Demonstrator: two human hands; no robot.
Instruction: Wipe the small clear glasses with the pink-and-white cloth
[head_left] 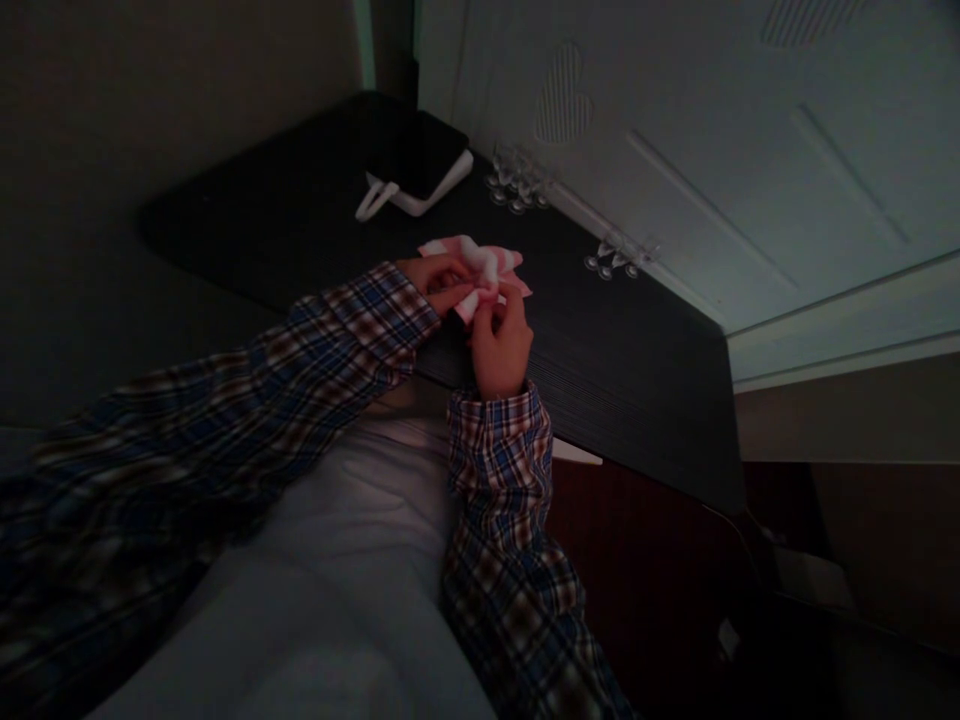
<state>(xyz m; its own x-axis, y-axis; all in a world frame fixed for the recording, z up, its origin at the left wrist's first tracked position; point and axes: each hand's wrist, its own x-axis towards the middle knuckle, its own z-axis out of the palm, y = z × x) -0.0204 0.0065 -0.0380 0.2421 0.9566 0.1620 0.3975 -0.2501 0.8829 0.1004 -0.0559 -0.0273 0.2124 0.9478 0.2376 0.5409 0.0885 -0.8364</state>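
Note:
A pink and white cloth (pixel 486 262), bunched up with its corners sticking out, is between my two hands above the dark table. My left hand (pixel 442 280) grips it from the left, its fingers bent into the folds. From below and to the right, my right hand (pixel 502 345) pinches the near part of the cloth with thumb and fingers. What lies inside the folds is hidden. Both hands come out of plaid sleeves.
The dark table (pixel 630 390) runs under my hands. Farther back stands a white holder (pixel 442 188) with a dark flat device (pixel 427 150) on it. Small clear glass-like pieces (pixel 517 180) and a second such group (pixel 619 258) line the white panel (pixel 697 120).

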